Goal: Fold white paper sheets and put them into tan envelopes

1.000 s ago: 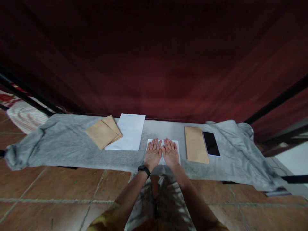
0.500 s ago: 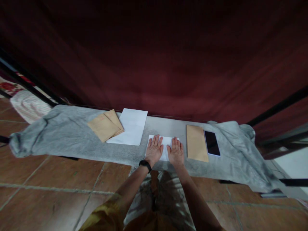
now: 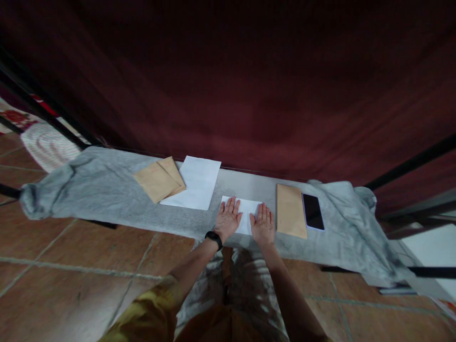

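A small white sheet of paper (image 3: pixel 246 216), which looks folded, lies on the grey cloth in front of me. My left hand (image 3: pixel 228 219) rests flat on its left part, fingers stretched out, a black band on the wrist. Over the right edge of the paper lies my right hand (image 3: pixel 263 225), also flat with fingers extended. The white middle shows between the two hands. Just right of my right hand is a brown envelope (image 3: pixel 291 211), apart from it.
Larger white paper (image 3: pixel 201 183) lies to the left, partly under several brown envelopes (image 3: pixel 156 183). A phone (image 3: pixel 313 212) lies beside the right envelope. The grey cloth (image 3: pixel 107 194) covers a narrow bench and bunches at its right end. A dark red curtain (image 3: pixel 228 118) hangs behind, with black bars at both sides.
My hands have slid apart across the paper, the right one moving right to its edge. More of the white middle shows. The camera view has shifted and turned slightly.
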`<state>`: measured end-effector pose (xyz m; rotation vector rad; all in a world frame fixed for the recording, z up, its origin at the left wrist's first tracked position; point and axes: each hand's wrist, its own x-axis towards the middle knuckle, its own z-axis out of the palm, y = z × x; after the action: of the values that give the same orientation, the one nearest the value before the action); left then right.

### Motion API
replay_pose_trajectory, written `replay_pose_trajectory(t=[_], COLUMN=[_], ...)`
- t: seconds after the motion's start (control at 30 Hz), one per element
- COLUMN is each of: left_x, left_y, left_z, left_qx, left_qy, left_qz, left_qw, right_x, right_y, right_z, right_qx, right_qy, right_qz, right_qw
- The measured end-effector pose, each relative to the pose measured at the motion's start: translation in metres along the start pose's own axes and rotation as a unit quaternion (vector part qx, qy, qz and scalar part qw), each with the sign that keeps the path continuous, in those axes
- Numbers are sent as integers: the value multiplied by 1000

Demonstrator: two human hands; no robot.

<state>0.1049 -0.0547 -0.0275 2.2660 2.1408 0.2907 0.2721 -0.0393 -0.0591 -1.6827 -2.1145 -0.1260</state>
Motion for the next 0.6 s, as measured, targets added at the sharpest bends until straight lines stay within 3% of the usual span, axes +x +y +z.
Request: replay_pose_trajectory(t=[0.37,0.6], left_x=[-27,-43], left_y=[-22,-31], left_z=[-3,-5], left_qx=[0,-2], left_qy=[46,74], left_qz=[-50,-88], left_qw=[998,993], right_x=[-2,-1], right_y=[0,-2], right_z=[-1,-1], right_qx=[4,4], right_qy=[21,4], right_qz=[1,12], right_qw=[1000,1000])
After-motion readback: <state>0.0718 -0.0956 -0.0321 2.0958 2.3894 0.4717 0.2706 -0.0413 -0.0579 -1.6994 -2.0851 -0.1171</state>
